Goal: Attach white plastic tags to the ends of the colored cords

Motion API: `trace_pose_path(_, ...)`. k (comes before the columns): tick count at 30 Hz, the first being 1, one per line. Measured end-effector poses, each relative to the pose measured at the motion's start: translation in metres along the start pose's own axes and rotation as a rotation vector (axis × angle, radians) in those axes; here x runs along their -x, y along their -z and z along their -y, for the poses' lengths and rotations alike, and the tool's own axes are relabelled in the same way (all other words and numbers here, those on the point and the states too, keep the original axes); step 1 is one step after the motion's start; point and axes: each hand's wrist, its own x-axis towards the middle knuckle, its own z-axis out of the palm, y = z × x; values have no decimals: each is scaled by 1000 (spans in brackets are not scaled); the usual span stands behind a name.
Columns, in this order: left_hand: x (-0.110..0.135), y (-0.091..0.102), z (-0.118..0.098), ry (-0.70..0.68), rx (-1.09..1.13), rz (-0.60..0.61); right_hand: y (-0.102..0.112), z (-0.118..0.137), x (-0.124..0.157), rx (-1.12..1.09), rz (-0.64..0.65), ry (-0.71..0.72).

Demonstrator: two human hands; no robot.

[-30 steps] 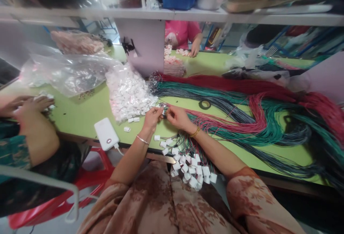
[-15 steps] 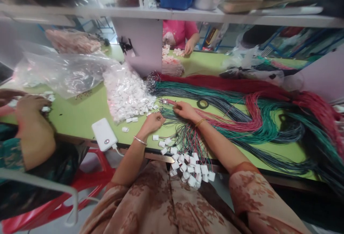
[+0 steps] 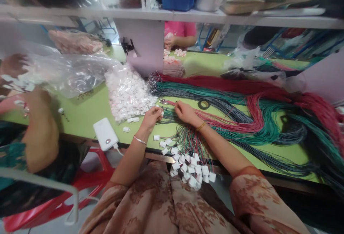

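My left hand (image 3: pixel 152 117) is closed in a pinch beside the heap of white connector housings (image 3: pixel 129 94); a small white connector housing (image 3: pixel 162 113) shows at its fingertips. My right hand (image 3: pixel 186 113) has its fingers bent together over the pink wires (image 3: pixel 212 117), near their metal-tipped ends (image 3: pixel 162 101); whether it grips one is hidden. Green wires (image 3: pixel 169 115) run between the two hands. In front of me, wires fitted with white connectors (image 3: pixel 192 169) hang over the table edge.
Long bundles of red wires (image 3: pixel 223 83) and dark wires (image 3: pixel 228 106) cross the table. A tape roll (image 3: pixel 203 104) lies behind my right hand. A white power bank (image 3: pixel 105 133) with a cable lies left. Co-workers' arms (image 3: pixel 41 126) show at left and across the table.
My left hand has turned slightly upward and a white connector now shows at its fingertips. My right hand has barely moved. The co-worker at left has raised a hand among white connectors.
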Motion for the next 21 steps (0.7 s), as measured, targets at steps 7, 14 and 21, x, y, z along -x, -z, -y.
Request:
trace_pose_path(7,-1,0,3,38,197,63,-5,33,-21,-545,-51,29)
trace_pose_path(14,-5,1,5,31,330,81,-7,35,-15,-598,-5,-18)
trace_pose_path(21,-4,1,3,37,356,136,-8,27,-2,-624,88,14)
